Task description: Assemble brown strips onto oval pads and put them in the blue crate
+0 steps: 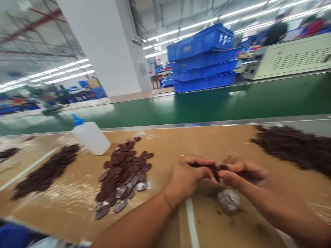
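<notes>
My left hand (184, 177) and my right hand (244, 174) meet over the brown tabletop, both with fingers closed. Between the left fingertips is a dark brown flat piece (214, 171), mostly covered and blurred. The right thumb and forefinger pinch a small dark piece (223, 167) against it; its kind is not visible. Just below the right hand sits a clear, shiny round object (229, 199). Left of my hands lies a heap of dark brown oval discs (124, 168), some with a shiny, pale surface.
A white squeeze bottle (91, 137) with a blue nozzle stands behind the discs. Thin dark pieces are heaped at left (49, 168) and right (297, 146). A green conveyor belt (144, 112) runs beyond the table, with stacked blue crates (203, 58) behind it. People are in the background.
</notes>
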Motion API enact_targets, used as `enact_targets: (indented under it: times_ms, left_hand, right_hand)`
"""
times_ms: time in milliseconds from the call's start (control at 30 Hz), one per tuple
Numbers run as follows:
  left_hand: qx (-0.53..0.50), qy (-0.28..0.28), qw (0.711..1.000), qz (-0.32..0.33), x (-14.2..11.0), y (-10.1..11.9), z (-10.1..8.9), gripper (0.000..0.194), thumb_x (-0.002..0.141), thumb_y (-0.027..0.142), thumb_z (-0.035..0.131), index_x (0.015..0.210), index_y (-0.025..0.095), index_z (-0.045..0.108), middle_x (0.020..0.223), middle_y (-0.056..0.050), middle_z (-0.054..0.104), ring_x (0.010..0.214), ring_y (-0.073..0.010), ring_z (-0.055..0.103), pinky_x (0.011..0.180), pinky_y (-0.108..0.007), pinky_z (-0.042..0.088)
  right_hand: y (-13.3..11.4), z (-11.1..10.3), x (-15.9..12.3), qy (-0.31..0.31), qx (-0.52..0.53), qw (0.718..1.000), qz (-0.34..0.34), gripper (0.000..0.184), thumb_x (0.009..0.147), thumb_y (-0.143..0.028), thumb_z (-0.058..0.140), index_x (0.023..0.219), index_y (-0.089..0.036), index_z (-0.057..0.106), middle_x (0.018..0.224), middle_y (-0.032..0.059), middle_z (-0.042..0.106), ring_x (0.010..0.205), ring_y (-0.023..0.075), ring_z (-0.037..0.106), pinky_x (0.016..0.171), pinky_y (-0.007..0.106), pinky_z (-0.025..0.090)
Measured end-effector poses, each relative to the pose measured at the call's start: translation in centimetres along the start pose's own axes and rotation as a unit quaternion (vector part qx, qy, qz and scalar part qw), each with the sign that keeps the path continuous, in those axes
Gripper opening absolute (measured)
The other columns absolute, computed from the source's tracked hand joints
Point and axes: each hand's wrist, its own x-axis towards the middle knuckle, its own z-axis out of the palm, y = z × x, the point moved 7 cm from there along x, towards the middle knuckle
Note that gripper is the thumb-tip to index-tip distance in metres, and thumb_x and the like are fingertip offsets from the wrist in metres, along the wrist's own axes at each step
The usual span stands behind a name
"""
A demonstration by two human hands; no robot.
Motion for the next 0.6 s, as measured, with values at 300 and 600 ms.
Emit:
enact_targets:
  times_ms: [300,600]
  left_hand:
    - [0.038,0.017,0.999,0.018,-0.1,0.6,-0.3,0.009,0.057,0.01,0.077,0.062,0.018,0.077,0.055,0.0,0.072,0.055,-0.0123,0.064,0.065,-0.024,0.053]
    - [0.051,0.035,0.998,0.022,-0.1,0.6,-0.7,0.012,0.055,0.008,0.079,0.061,0.019,0.077,0.063,0.0,0.075,0.059,-0.0112,0.066,0.062,-0.02,0.054]
  right_hand:
    - [-2.9,1.8,0.6,-0.058,0.203,0.977,0.002,0.024,0.079,-0.034,0.076,0.066,-0.02,0.061,0.07,0.0008,0.069,0.068,0.0133,0.066,0.064,0.027,0.053]
    - [-3.0,1.7,0.6,-0.049,0.211,0.976,-0.013,0.023,0.079,-0.032,0.077,0.067,-0.02,0.061,0.065,-0.0029,0.061,0.067,0.0109,0.063,0.065,0.024,0.053]
